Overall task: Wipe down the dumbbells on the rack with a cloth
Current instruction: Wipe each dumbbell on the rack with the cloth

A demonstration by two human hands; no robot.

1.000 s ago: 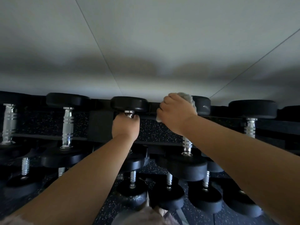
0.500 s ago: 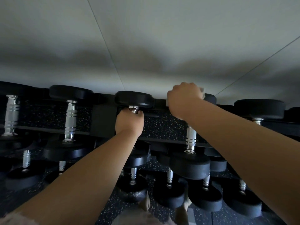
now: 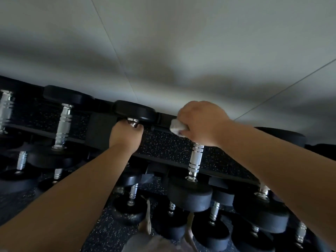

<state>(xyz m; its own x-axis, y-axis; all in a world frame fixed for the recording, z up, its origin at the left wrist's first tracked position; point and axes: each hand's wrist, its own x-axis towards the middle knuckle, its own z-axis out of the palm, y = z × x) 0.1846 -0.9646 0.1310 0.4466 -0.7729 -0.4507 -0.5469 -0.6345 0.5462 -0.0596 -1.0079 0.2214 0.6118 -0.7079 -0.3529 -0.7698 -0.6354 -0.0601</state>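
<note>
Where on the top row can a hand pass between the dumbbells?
Free: the speckled strip between the dumbbell gripped by the left hand and the chrome handle below the right hand, which holds the cloth. Crowded: the lower dumbbells, packed close together.

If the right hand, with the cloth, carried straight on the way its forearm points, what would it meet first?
Probably the rack's black back rail, just past the cloth that the right hand grips; behind it is the pale wall. Depth is unclear, so take this as likely.
</note>
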